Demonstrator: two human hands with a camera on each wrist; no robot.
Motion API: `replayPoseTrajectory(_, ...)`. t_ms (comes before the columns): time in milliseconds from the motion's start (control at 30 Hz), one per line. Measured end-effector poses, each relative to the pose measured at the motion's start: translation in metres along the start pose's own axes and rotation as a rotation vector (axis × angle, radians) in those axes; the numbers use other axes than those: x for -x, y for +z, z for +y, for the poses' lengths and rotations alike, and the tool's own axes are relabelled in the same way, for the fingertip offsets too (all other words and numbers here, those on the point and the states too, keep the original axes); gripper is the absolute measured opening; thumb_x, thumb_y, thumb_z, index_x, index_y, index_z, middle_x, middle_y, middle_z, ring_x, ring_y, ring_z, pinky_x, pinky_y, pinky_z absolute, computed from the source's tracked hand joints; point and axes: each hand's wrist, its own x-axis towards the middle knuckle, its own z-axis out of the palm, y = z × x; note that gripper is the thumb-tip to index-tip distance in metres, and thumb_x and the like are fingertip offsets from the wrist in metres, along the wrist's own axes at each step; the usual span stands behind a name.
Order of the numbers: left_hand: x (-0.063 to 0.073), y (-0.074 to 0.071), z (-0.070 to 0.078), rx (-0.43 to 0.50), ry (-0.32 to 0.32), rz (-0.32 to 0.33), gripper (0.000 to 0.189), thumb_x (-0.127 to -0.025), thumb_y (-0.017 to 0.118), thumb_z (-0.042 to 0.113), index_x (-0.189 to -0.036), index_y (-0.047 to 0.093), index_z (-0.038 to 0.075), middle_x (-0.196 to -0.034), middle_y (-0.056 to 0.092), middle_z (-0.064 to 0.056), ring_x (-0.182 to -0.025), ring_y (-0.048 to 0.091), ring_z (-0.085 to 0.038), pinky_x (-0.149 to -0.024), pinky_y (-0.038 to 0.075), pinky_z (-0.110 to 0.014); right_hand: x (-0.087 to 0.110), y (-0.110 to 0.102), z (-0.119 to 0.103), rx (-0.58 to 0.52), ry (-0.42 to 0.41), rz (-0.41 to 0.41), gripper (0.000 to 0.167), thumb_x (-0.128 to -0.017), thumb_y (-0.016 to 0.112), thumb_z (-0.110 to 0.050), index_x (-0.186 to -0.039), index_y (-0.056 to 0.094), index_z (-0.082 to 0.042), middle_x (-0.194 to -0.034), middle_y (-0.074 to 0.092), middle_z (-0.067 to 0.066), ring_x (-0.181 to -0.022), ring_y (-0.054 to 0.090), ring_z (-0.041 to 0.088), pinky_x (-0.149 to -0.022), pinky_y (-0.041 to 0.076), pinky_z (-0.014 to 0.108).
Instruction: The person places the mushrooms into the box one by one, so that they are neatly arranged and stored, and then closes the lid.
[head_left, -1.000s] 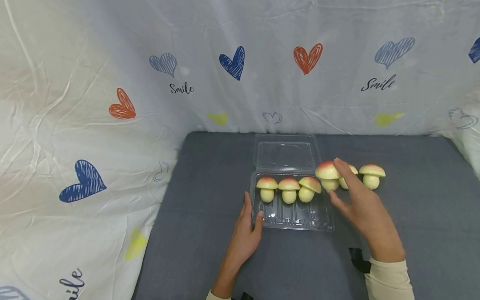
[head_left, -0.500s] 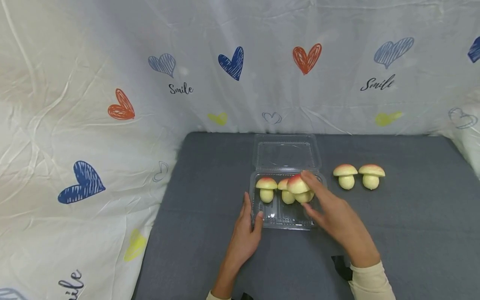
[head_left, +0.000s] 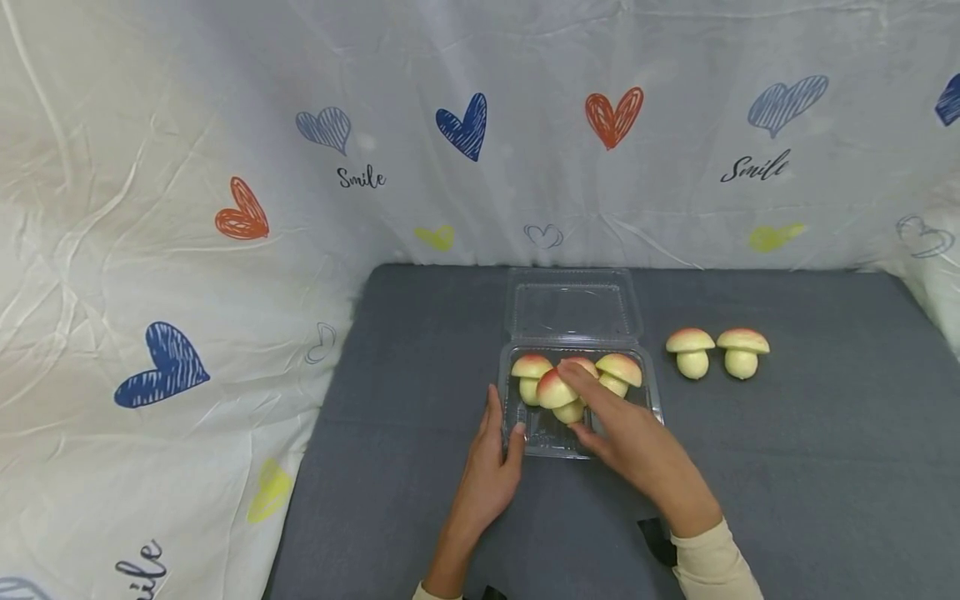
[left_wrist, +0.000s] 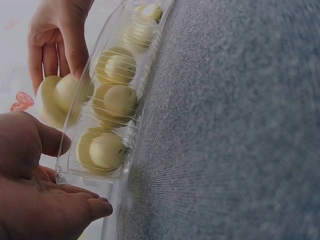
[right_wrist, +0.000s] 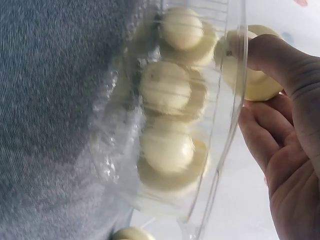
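Observation:
A clear plastic clamshell container lies with its lid laid back on the grey cloth. Three yellow mushrooms with reddish caps stand in a row along its far side, such as the left mushroom and the right mushroom. My left hand holds the container's left side, thumb at the rim and fingers along the outer wall. Over the container, my right hand pinches another mushroom between thumb and fingers, partly covering the middle one. In the left wrist view this held mushroom is above the rim.
Two more mushrooms, a nearer one and a farther-right one, stand on the grey cloth right of the container. The transparent lid lies behind the tray. A white sheet printed with hearts hangs at the back and left.
My right hand has carried its mushroom leftward from beside the pair on the cloth, across the container to in front of the row's left and middle mushrooms. My left hand stays in place.

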Motion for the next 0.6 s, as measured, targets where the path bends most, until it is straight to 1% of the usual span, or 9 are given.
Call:
replayPoseTrajectory(100,0.000,-0.001,0.000,0.001,-0.009,-0.003,0.075,-0.115,0.049,0.030,-0.170,0.003,0.007,-0.177,0.005,-0.015,-0.161,0.008,-0.021,-0.128,0.021,-0.052,-0.001,0.003,-0.001,-0.008,-0.007,-0.011,0.098,-0.083,0.091,-0.003,-0.165,0.039,-0.013,-0.163,0.049,0.006,-0.080,0.072,0.013,-0.070,0.060,0.034)
replayPoseTrajectory(233,0.000,0.000,-0.001,0.003,-0.008,-0.003,0.074,-0.115,0.048,0.027,-0.170,0.003,0.007,-0.177,0.005,-0.015,-0.162,0.009,-0.023,-0.127,0.021,-0.054,-0.003,0.007,-0.001,0.001,-0.032,-0.010,0.096,-0.083,0.091,-0.004,-0.164,0.040,-0.013,-0.161,0.051,0.006,-0.087,0.074,0.016,-0.074,0.060,0.035)
replayPoseTrajectory(333,0.000,0.000,-0.001,0.008,-0.001,-0.003,0.072,-0.116,0.046,0.024,-0.170,0.003,0.005,-0.177,0.004,-0.016,-0.162,0.010,-0.025,-0.127,0.022,-0.056,-0.004,0.010,-0.001,-0.004,-0.055,0.003,0.092,-0.083,0.091,-0.004,-0.162,0.044,-0.011,-0.159,0.054,0.005,-0.095,0.075,0.017,-0.078,0.060,0.036)
replayPoseTrajectory(400,0.000,0.000,0.000,0.010,-0.002,-0.006,0.070,-0.116,0.045,0.022,-0.170,0.003,0.005,-0.177,0.004,-0.015,-0.162,0.010,-0.024,-0.127,0.022,-0.055,-0.005,0.012,-0.001,-0.010,-0.064,0.008,0.090,-0.083,0.091,-0.004,-0.160,0.046,-0.010,-0.158,0.055,0.005,-0.103,0.075,0.019,-0.081,0.061,0.037)
replayPoseTrajectory(467,0.000,0.000,0.000,0.011,-0.005,-0.008,0.069,-0.116,0.044,0.021,-0.170,0.003,0.006,-0.177,0.004,-0.015,-0.162,0.010,-0.023,-0.127,0.021,-0.055,-0.005,0.015,-0.001,-0.013,-0.066,0.007,0.090,-0.082,0.092,-0.004,-0.160,0.047,-0.010,-0.157,0.056,0.005,-0.107,0.074,0.019,-0.081,0.061,0.037)
replayPoseTrajectory(533,0.000,0.000,-0.001,0.010,-0.008,-0.010,0.069,-0.116,0.043,0.021,-0.170,0.003,0.006,-0.177,0.004,-0.014,-0.162,0.009,-0.022,-0.128,0.020,-0.054,-0.006,0.016,-0.001,-0.013,-0.063,-0.002,0.090,-0.081,0.092,-0.004,-0.160,0.047,-0.011,-0.157,0.056,0.004,-0.104,0.075,0.019,-0.079,0.061,0.037)
replayPoseTrajectory(600,0.000,0.000,-0.001,0.012,-0.009,-0.010,0.068,-0.117,0.043,0.021,-0.170,0.004,0.005,-0.177,0.004,-0.014,-0.162,0.009,-0.022,-0.128,0.020,-0.054,-0.006,0.017,-0.002,-0.013,-0.054,-0.015,0.091,-0.081,0.092,-0.004,-0.160,0.047,-0.013,-0.156,0.057,0.003,-0.096,0.076,0.018,-0.076,0.061,0.037)
